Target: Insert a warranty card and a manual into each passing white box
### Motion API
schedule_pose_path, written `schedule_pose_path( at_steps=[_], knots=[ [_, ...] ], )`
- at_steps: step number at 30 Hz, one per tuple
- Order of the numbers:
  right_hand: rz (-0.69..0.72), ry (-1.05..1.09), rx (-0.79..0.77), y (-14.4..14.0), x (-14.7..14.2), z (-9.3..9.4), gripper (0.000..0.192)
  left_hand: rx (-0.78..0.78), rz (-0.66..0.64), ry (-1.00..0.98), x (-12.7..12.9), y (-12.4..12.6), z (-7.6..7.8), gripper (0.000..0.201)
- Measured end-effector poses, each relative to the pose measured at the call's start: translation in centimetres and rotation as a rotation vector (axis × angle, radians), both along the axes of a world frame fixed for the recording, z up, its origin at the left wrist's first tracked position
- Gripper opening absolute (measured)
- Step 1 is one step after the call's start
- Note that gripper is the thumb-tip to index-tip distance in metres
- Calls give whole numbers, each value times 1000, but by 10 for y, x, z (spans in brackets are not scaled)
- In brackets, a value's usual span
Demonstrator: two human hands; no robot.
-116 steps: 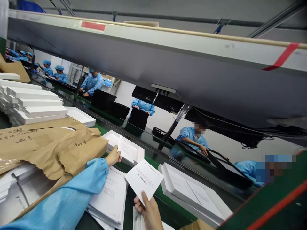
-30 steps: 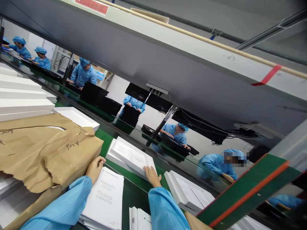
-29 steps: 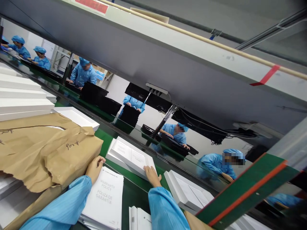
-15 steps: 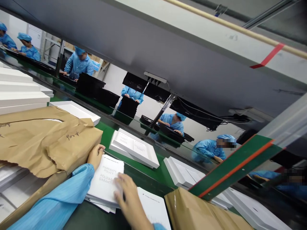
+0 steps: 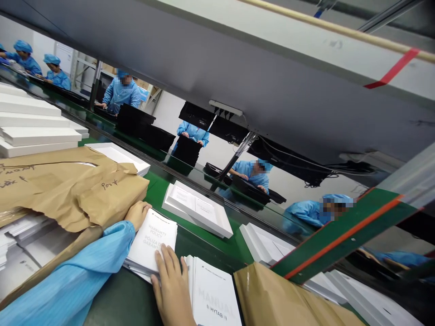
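Observation:
My left hand (image 5: 137,214) rests against the far left side of a stack of white warranty policy booklets (image 5: 154,233); most of its fingers are hidden from view. Over the near right part of that stack lies my right hand (image 5: 171,283), fingers spread and flat, touching the top booklet. To its right stands a stack of white manual booklets (image 5: 215,294). Left of my left hand, a torn brown paper package (image 5: 112,194) with handwriting covers other white printed booklets (image 5: 23,258).
White boxes (image 5: 30,117) are piled at far left. Open white trays (image 5: 200,210) holding booklets sit along the green belt (image 5: 154,188). A brown package (image 5: 282,299) and a slanted green post (image 5: 343,235) stand at right. Co-workers in blue work across the line.
My right hand has come down onto the warranty booklets and shifted nearer to me, uncovering the manual stack. My left hand stays beside the stack. The view has shifted slightly.

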State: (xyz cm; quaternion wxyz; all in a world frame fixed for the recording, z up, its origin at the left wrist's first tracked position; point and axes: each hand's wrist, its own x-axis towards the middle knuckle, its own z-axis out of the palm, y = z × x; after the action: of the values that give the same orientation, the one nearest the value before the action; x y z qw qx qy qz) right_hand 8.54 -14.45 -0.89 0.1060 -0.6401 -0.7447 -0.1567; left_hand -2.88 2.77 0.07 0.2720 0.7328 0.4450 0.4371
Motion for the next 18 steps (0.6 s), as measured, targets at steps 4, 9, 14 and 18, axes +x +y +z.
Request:
schedule_pose_path(
  at_steps=[4, 9, 14, 18],
  knots=[
    [11, -8, 29, 0, 0, -2, 36, -24, -87, -57, -4, -2, 13, 31],
    [53, -21, -7, 1, 3, -3, 39, -133, -232, -236, -5, -4, 22, 33],
    [74, 11, 2, 2, 5, -4, 41, -196, -407, -347, -4, -2, 24, 27],
    [84, 36, -12, 1, 5, -3, 43, -484, -682, -414, -5, -6, 25, 29]
  ],
)
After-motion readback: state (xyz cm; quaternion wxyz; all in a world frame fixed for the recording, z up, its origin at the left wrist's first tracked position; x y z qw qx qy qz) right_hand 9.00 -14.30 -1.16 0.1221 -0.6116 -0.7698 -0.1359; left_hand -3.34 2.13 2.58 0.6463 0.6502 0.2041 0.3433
